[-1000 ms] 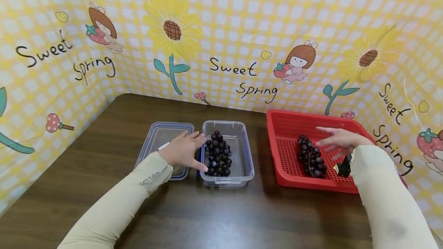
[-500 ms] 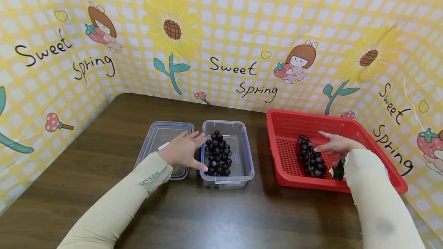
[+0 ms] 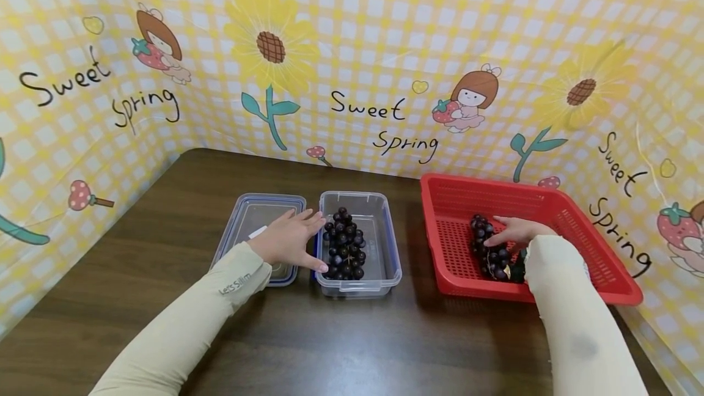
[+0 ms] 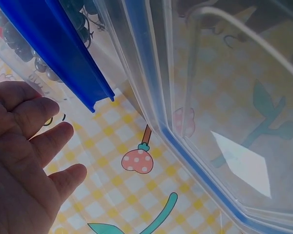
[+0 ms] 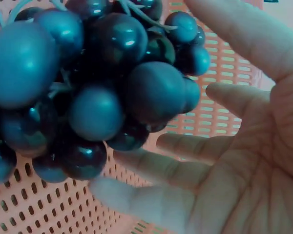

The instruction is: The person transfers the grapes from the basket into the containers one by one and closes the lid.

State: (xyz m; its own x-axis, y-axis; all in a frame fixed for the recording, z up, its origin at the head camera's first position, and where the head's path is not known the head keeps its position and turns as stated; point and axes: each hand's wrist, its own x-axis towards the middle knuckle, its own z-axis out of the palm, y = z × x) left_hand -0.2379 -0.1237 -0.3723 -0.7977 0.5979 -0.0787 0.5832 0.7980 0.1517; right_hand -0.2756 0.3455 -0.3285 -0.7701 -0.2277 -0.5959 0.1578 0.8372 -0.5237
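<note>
Within the red basket (image 3: pixel 467 287), we see a dark grape bunch (image 3: pixel 499 255), long axis running away from us, apparently narrower end farthest. We judge it light, loose and easily bruised, best cradled from beneath. Right hand (image 3: pixel 519 231) beside it, left hand (image 3: pixel 288 240) beside a clear container (image 3: pixel 365 286): fingers apart.

Perforated plastic basket (image 3: pixel 434 243), smooth clear plastic container (image 3: pixel 379 243), glossy grapes (image 5: pixel 119 39), wood-grain table (image 3: pixel 341 347) with a sheen, cloth sleeves (image 3: pixel 187 329).
</note>
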